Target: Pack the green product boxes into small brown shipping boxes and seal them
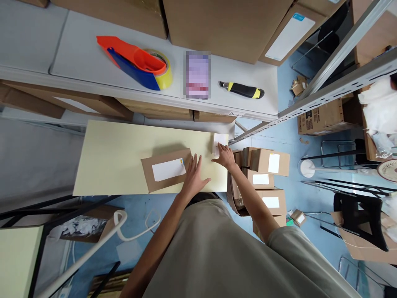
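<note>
A closed cardboard box [145, 174] with a white label [169, 169] on top lies slightly tilted on the pale yellow table [108, 145]. My left hand [192, 178] is at the box's right end, fingers stretched out and thumb spread away to the right; it grips nothing. Farther right, my right hand [225, 156] reaches to a small white stack of what look like paper labels [219, 138] near the table's right end. Its fingertips rest on the stack, with the thumb apart from the index finger. Whether a sheet is pinched there is not visible.
On the grey shelf [83, 54] ahead lie a red and blue tape dispenser [133, 62] with yellow tape, a blurred purple item [197, 75] and a utility knife [243, 90]. Labelled boxes [269, 161] are stacked right of the table. A metal upright [325, 95] stands at the right.
</note>
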Action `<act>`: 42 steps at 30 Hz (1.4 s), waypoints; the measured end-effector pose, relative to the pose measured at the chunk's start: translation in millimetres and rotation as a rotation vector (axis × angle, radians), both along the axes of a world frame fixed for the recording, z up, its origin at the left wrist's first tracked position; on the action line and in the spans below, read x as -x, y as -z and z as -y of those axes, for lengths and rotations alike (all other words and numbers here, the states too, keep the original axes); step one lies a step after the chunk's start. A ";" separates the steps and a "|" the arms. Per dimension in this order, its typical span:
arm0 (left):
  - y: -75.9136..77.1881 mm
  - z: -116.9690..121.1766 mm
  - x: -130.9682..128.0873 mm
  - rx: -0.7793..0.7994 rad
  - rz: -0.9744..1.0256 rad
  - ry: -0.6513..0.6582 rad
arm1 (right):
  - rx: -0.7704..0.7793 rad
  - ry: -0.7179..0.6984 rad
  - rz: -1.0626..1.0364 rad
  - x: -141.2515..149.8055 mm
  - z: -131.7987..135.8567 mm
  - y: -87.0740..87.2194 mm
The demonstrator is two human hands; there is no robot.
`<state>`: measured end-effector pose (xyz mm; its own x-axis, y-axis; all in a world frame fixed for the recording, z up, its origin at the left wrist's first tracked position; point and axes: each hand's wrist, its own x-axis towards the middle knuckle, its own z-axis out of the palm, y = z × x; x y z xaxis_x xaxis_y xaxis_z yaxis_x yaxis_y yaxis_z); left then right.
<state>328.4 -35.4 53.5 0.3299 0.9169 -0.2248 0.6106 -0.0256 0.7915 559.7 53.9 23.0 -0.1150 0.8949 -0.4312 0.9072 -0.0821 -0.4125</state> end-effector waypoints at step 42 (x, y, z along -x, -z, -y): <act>54.8 -72.6 -73.5 -0.079 -0.522 0.571 | -0.094 -0.412 0.337 19.8 103.8 20.5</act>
